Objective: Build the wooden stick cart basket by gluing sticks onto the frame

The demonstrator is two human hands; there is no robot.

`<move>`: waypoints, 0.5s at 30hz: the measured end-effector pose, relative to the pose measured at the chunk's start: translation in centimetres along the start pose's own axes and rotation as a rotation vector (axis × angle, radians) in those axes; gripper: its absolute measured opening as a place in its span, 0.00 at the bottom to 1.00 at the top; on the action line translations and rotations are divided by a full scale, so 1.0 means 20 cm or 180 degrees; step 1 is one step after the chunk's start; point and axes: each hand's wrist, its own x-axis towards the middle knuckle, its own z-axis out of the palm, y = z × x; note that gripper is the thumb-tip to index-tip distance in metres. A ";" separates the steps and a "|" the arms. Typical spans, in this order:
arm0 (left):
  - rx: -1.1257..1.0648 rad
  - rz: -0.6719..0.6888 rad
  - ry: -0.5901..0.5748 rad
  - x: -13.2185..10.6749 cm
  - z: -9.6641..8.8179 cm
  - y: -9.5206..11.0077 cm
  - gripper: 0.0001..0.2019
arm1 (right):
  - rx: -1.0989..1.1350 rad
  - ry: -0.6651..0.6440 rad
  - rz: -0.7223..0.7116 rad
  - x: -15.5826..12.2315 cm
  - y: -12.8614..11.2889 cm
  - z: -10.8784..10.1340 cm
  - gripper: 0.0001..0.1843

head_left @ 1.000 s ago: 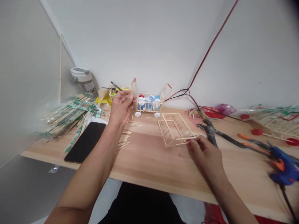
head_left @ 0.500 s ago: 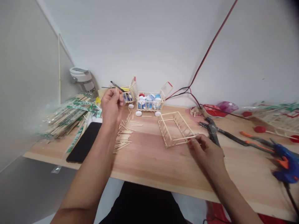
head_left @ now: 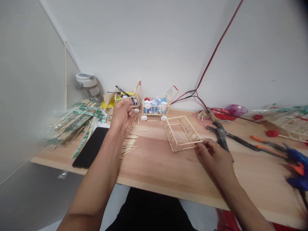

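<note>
Stick basket frame (head_left: 181,133) on tabletop (head_left: 154,166). I've got R hand (head_left: 213,157) pinching its near corner, pliers (head_left: 220,136) just beside. L hand (head_left: 122,114) up over loose sticks (head_left: 128,144), fingers curled; can't tell if I'm holding anything. Phone (head_left: 90,147) left of that, stick cart (head_left: 155,106) w/ bottle caps behind frame.

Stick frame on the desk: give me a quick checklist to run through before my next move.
Stick frame in one piece, resting on the desk: ok.
Right hand touching the frame's near corner: ok.
Left hand raised over the desk, holding a stick or not: cannot tell.
Loose sticks within reach, beside the left forearm: ok.
Pliers lying apart from the frame: ok.
Glue gun ready to use: cannot tell, it is cut off at the picture's edge.
</note>
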 end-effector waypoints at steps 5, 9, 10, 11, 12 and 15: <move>0.0159 -0.0123 -0.0229 -0.02 0.02 -0.01 0.08 | -0.0003 0.0010 -0.0028 0.00 0.00 0.00 0.15; 0.0275 -0.0018 -0.0164 -0.04 0.00 -0.01 0.06 | 0.0029 0.0041 -0.0070 0.00 0.00 0.00 0.16; 0.0318 -0.0005 -0.0177 -0.05 -0.01 -0.01 0.07 | 0.0024 0.0055 -0.0069 0.01 0.00 0.00 0.16; 0.0378 0.0024 -0.0201 -0.05 -0.02 0.00 0.08 | 0.0013 0.0066 -0.0067 0.01 0.00 0.00 0.16; 0.0458 0.0067 -0.0238 -0.06 -0.03 0.00 0.09 | 0.0005 0.0069 -0.0066 0.01 0.00 0.00 0.16; 0.0705 0.0330 -0.0241 -0.09 -0.07 0.03 0.15 | 0.0011 0.0077 -0.0086 0.00 0.00 0.00 0.15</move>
